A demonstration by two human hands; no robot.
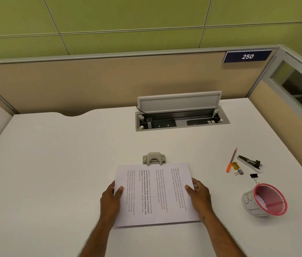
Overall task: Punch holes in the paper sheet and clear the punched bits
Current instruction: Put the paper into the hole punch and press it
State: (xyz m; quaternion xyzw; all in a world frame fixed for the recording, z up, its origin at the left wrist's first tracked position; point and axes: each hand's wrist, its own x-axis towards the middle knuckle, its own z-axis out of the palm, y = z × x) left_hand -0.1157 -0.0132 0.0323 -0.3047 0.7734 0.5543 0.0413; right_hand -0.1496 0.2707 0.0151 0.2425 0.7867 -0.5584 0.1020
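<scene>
A printed white paper sheet [155, 193] lies turned sideways on the white desk [53, 164]. My left hand [112, 197] grips its left edge, thumb on top. My right hand [200, 196] grips its right edge the same way. The sheet's far edge sits at the mouth of a grey metal hole punch [153, 158], which stands just beyond it. To the right, a pink mesh cup [269, 200] lies tilted with white paper bits inside.
At the right lie an orange-tipped pencil [231, 161], a yellow sharpener [236, 165], a stapler [250, 163] and two binder clips [254, 176]. An open cable box [181, 119] is sunk in the desk at the back. Beige partition walls enclose the desk.
</scene>
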